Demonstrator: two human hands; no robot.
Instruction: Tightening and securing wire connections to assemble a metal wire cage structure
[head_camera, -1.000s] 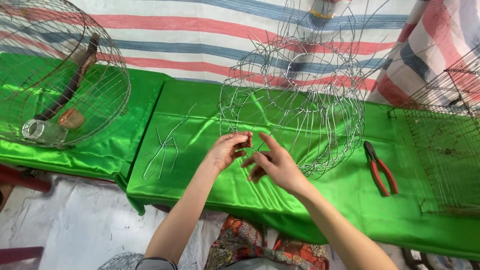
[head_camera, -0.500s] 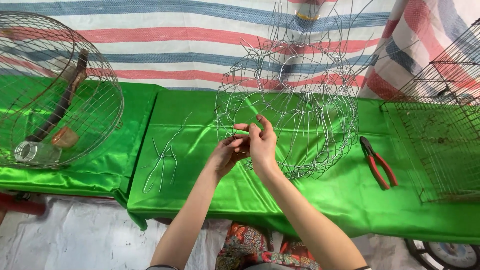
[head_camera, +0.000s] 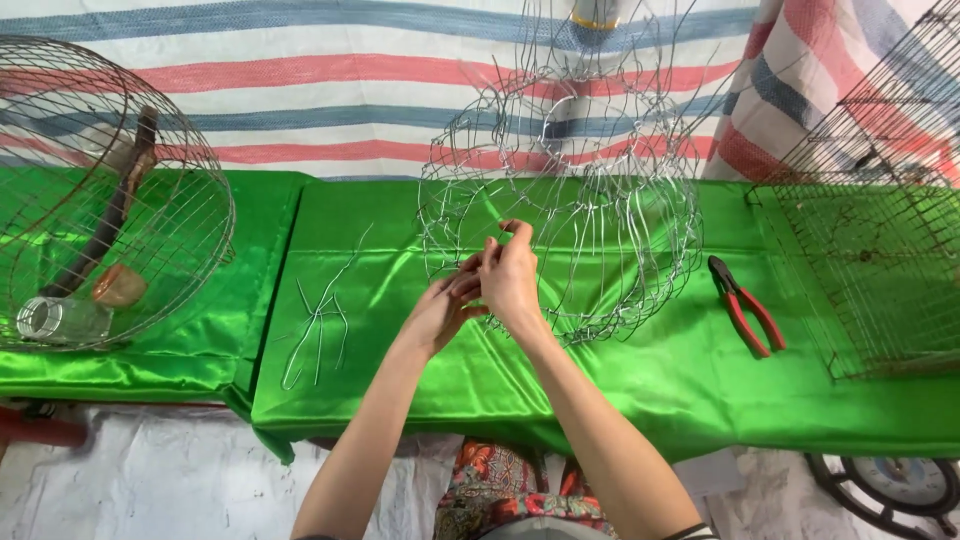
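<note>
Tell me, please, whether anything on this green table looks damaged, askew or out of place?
The wire frame both hands work on looks uneven, its wires wavy with loose ends poking out. The round cage at the left lies on its side with a jar inside. Loose wires lie scattered; the pliers lie flat.

Two bare arms come up from the bottom of the picture. No sleeves cover the forearms. The left hand (head_camera: 447, 303) and the right hand (head_camera: 510, 277) wear no gloves, and no rings or watch can be seen. Near the right elbow, at the bottom edge, there is a thin dark band. Below the arms, the person wears clothes (head_camera: 500, 485) with a busy flower pattern in red, orange and dark colours.
</note>
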